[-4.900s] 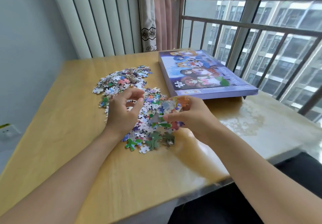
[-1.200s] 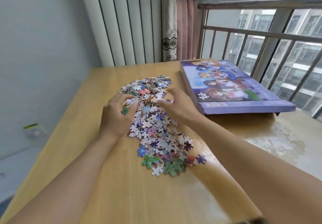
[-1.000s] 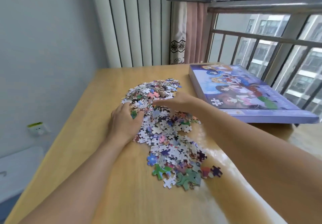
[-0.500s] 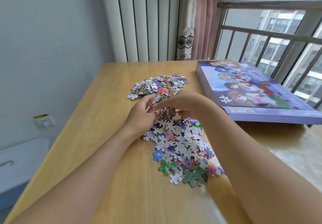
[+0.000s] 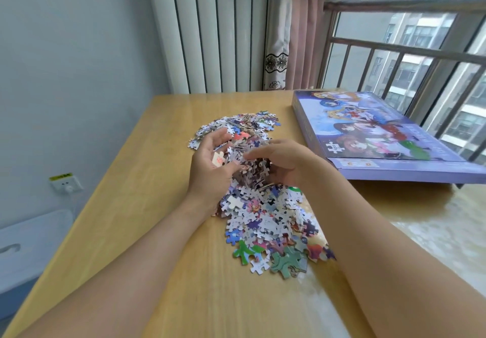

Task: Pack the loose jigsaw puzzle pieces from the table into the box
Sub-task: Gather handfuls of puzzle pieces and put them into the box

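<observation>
A heap of loose jigsaw pieces (image 5: 265, 222) lies across the middle of the wooden table (image 5: 147, 180). My left hand (image 5: 210, 164) and my right hand (image 5: 284, 161) face each other over the heap's middle and cup a raised clump of pieces (image 5: 249, 164) between them, fingers curled round it. A few pieces rest on my left palm. The purple puzzle box (image 5: 378, 138), its printed lid closed, lies flat to the right of the heap, apart from both hands.
A window with metal bars (image 5: 394, 56) runs along the table's right side, close behind the box. A pink curtain (image 5: 292, 40) hangs at the far corner. The grey wall at left carries a socket (image 5: 65, 182). Bare wood lies left of the heap.
Both hands have drawn together over the heap and lifted a clump of pieces off the table between them. The view has shifted slightly.
</observation>
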